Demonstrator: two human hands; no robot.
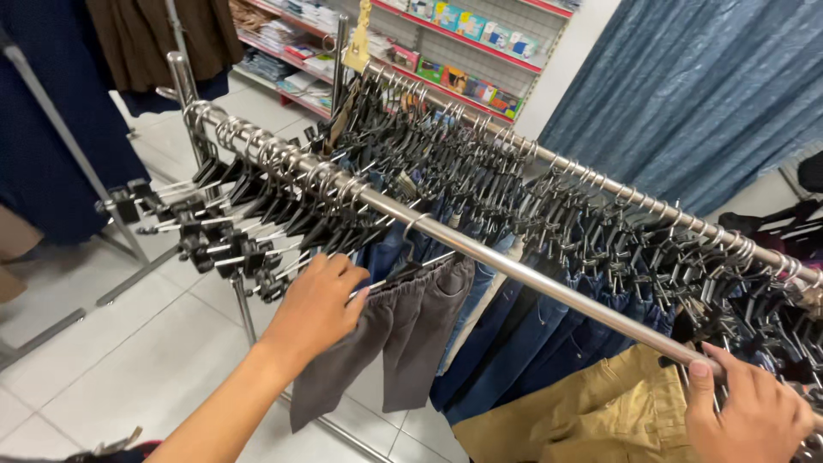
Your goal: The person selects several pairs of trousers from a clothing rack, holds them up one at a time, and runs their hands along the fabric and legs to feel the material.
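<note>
My left hand point(319, 304) grips the waistband end of grey trousers point(403, 334) that hang from a clip hanger on the near chrome rail point(514, 266). My right hand point(750, 411) holds the same rail at the lower right, thumb on top, just above tan trousers point(583, 411). Between the two hands hang blue jeans point(514, 334). To the left of the grey trousers, several empty black clip hangers point(231, 231) crowd the rail.
A second rail point(600, 184) behind carries many more black hangers and denim. Shop shelves point(463, 51) with boxed goods stand at the back. A blue curtain point(703, 94) hangs at right. Dark garments point(51, 129) hang on a rack at left over white floor tiles point(129, 360).
</note>
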